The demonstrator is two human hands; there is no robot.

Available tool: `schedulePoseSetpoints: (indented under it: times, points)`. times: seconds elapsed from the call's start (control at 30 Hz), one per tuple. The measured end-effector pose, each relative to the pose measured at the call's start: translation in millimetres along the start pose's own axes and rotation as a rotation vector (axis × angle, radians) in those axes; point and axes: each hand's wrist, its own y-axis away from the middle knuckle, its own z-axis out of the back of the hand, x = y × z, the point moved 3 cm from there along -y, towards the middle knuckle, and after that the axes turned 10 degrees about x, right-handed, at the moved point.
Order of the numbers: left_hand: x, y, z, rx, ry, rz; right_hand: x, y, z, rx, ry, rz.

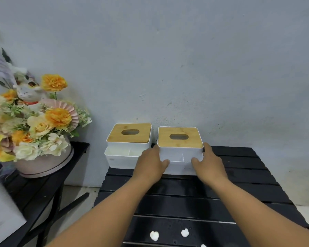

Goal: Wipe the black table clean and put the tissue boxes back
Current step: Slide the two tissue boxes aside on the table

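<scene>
Black slatted table (239, 184) against grey wall. Left hand (150, 166) and right hand (210, 164) clamp right tissue box (180, 145), fingers wrapped on its sides. Second tissue box (128, 143) just beside.

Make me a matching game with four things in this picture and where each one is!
Things:
1. right tissue box
2. left tissue box
3. white tissue balls
4. flower arrangement

Places:
A. on the side table at the left
B. held between both hands
C. near edge of the black table
D. at the black table's far left corner, untouched

Pairs: 1-B, 2-D, 3-C, 4-A. The left hand and right hand grip the box's sides.
</scene>
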Motion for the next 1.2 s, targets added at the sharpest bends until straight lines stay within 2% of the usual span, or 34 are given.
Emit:
schedulePoseSetpoints:
  times: [0.1,0.27,0.37,0.63,0.97,1.2]
  points:
    - [10,7,17,-0.11,-0.16,-0.036,7,8,-5,-0.003,0.085,0.066]
    - [32,22,33,-0.199,-0.274,0.029,10,12,-12,-0.001,0.169,0.114]
    - [46,23,29,-0.135,-0.328,0.094,9,12,-15,-0.008,0.17,0.121]
    - [59,18,20,-0.099,-0.302,0.038,15,11,-23,0.011,0.164,0.221]
    - [58,18,14,-0.102,-0.296,0.018,5,-4,-22,0.08,0.194,0.19]
    - [51,19,16,-0.037,-0.324,0.009,10,0,-20,0.143,0.285,0.166]
